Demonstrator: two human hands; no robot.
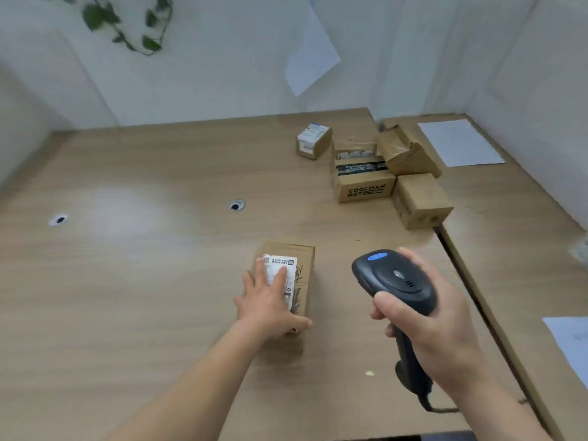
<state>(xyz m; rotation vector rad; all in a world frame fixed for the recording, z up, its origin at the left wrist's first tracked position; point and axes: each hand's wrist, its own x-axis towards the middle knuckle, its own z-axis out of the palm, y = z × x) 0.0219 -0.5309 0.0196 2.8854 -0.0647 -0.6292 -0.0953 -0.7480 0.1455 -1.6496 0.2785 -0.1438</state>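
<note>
A small cardboard parcel (304, 265) with a white shipping label lies on the wooden table (143, 281), near the middle. My left hand (270, 305) rests flat on top of it, fingers straight over the label, thumb along the near end. To the right, my right hand (423, 326) grips the handle of a black handheld barcode scanner (394, 280). The scanner's head, with a blue button, points toward the parcel from a short distance to its right. Its cable trails off behind my wrist.
Several cardboard boxes (366, 183) cluster at the back right, one printed COOLMAN and a smaller labelled one (313, 140) to their left. White paper sheets (458, 143) lie on the adjoining right table. Two cable holes (237, 205) pierce the tabletop. White walls enclose the back.
</note>
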